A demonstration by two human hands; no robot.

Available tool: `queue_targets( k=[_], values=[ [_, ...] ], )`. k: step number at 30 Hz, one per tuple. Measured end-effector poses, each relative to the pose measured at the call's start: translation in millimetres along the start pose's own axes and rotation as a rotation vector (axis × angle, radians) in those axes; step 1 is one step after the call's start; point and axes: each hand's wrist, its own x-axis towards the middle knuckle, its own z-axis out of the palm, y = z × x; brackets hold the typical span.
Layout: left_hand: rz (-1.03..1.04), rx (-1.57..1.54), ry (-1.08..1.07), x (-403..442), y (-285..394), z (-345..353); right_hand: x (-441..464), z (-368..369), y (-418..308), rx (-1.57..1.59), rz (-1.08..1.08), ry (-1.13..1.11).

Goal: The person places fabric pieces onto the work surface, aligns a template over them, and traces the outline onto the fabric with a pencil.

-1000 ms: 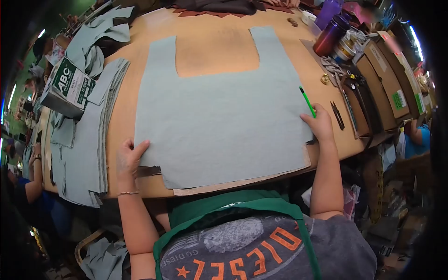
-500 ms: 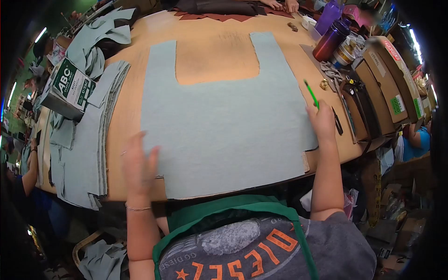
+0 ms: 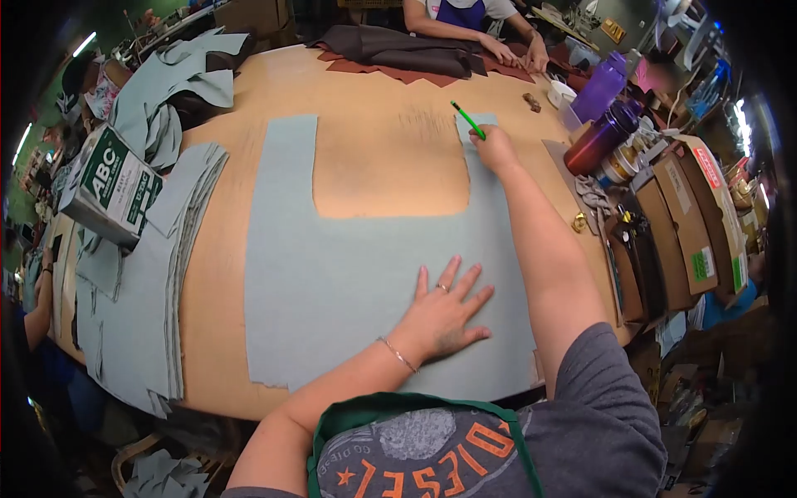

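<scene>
A large pale blue-green sheet of material, cut in a U shape, lies on the wooden table. My left hand rests palm down on its lower part, fingers spread, wearing a ring. Up at the top of the sheet's right arm, my right hand grips a green pencil that slants up and to the left. The fingers of that hand are partly hidden behind its back.
At the left, an ABC-labelled can stands on stacked pale pieces. Along the right are a red-purple bottle, a purple bottle and cardboard boxes. Across the table, a co-worker's hands are beside dark material.
My left hand has moved right from the sheet's left edge and now lies flat on it. My right hand has carried the pencil up and left. The sheet appears lower in view.
</scene>
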Motion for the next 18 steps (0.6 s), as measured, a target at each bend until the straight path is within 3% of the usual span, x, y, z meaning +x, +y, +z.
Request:
queue_targets(
  k=[6, 15, 18],
  values=[
    [-0.015, -0.151, 0.012, 4, -10, -2, 71, 27, 19, -0.083, -0.020, -0.025],
    [-0.028, -0.269, 0.046, 4, -17, 0, 100, 13, 25, -0.112, -0.193, -0.350],
    [-0.027, -0.267, 0.053, 5, -17, 1, 107, 10, 25, -0.205, -0.144, -0.387]
  ],
)
